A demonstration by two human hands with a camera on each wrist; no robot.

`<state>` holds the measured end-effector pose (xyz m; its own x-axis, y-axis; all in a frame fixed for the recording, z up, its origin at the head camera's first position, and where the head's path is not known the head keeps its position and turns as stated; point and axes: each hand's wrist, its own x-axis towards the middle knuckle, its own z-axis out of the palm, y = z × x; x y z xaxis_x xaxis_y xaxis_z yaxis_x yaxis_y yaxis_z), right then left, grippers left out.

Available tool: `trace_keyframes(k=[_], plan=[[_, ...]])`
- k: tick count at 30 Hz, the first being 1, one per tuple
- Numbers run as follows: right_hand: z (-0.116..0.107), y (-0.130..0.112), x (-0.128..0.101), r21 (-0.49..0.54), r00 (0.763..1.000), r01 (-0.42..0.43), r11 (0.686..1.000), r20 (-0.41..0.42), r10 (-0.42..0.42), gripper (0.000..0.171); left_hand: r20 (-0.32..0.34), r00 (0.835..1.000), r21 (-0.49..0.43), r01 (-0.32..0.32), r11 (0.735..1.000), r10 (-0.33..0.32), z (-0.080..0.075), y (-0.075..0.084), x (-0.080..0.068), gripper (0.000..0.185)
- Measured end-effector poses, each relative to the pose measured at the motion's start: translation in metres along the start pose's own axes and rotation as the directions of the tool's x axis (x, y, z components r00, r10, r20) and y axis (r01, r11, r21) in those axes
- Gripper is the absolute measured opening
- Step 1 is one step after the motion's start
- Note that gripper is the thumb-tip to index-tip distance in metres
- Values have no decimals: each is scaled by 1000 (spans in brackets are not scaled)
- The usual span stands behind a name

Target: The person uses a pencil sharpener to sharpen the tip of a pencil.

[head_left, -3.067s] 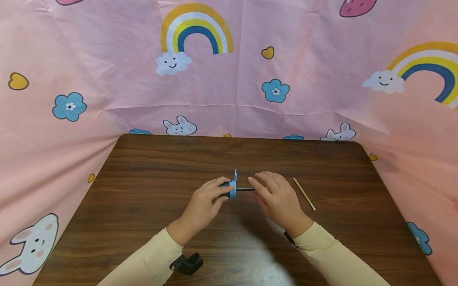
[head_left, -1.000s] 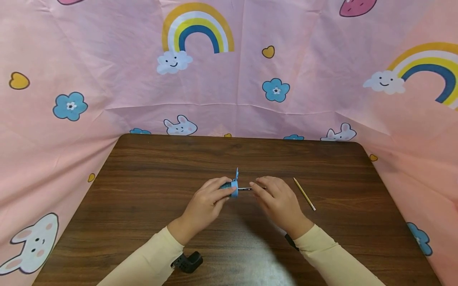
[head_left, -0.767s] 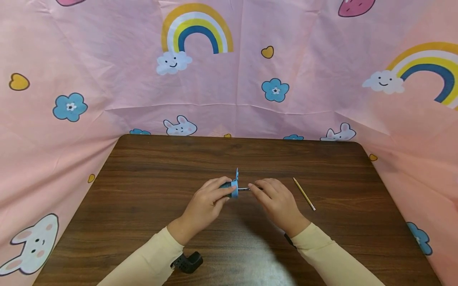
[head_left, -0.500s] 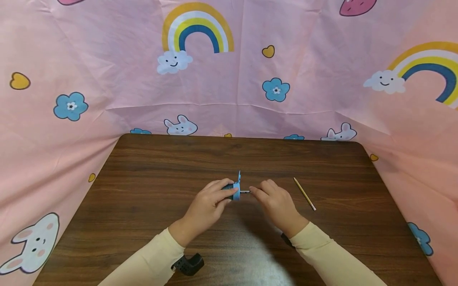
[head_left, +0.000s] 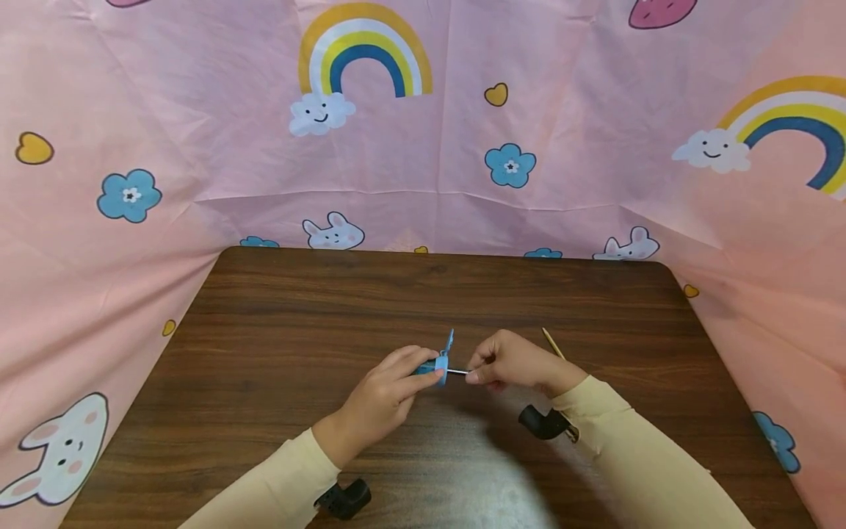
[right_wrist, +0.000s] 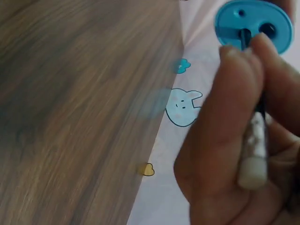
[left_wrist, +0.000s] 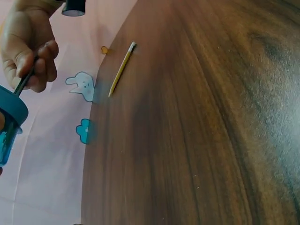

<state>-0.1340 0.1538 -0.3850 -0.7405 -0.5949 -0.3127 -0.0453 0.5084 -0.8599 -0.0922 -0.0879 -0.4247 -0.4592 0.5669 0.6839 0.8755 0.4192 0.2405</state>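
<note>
Two hands work mid-worktop: the left hand [head_left: 390, 386] grips a blue plastic sharpener [head_left: 438, 362], the right hand [head_left: 512, 361] pinches a dark pencil [head_left: 457, 372] already seated inside, sharpening evidently unfinished.

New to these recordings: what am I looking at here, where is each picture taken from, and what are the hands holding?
No machine here: a person works with bare hands. One picture comes from a camera on the head, looking down at a brown table; the other two come from cameras strapped to each wrist. The left hand grips a blue pencil sharpener. The right hand pinches a dark pencil pushed into one of the sharpener's holes. A second, yellow pencil lies loose on the table, beyond the right hand. A pink patterned cloth hangs around the table.
</note>
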Motion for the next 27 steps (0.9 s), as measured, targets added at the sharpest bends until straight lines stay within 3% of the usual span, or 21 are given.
trace_keyframes(k=[4, 8, 12, 15, 16, 18, 21, 23, 25, 27], plan=[[-3, 0, 3, 14, 997, -46, 999, 60, 45, 17, -14, 1000, -25, 6, 1000, -6, 1, -1, 0, 42], [-2, 1, 7, -105, 999, 30, 994, 29, -27, 18, -18, 998, -45, 52, 998, -52, 1, -4, 2, 38], [4, -2, 5, -245, 993, 59, 968, -88, -83, 28, -13, 989, -78, 144, 987, -145, -2, -5, 6, 33], [12, -4, 0, -395, 958, 72, 916, -230, -174, 44, -3, 976, -95, 214, 972, -216, -5, -5, 8, 33], [15, -3, -2, -458, 933, 81, 885, -278, -229, 48, 2, 972, -95, 233, 968, -234, -6, -5, 9, 34], [21, 0, -3, -619, 853, 108, 778, -345, -393, 53, 12, 965, -88, 262, 961, -262, -8, -4, 10, 34], [28, 7, -1, -803, 682, 131, 582, -353, -640, 56, 20, 954, -96, 300, 949, -300, -10, -3, 11, 34], [32, 13, 1, -866, 574, 138, 481, -326, -751, 57, 22, 944, -111, 329, 938, -329, -11, -3, 12, 35], [34, 18, 4, -896, 488, 150, 417, -300, -820, 57, 21, 930, -141, 365, 920, -366, -13, -2, 13, 35], [35, 22, 5, -911, 438, 157, 380, -281, -854, 52, 26, 915, -166, 400, 901, -402, -14, 0, 15, 35]])
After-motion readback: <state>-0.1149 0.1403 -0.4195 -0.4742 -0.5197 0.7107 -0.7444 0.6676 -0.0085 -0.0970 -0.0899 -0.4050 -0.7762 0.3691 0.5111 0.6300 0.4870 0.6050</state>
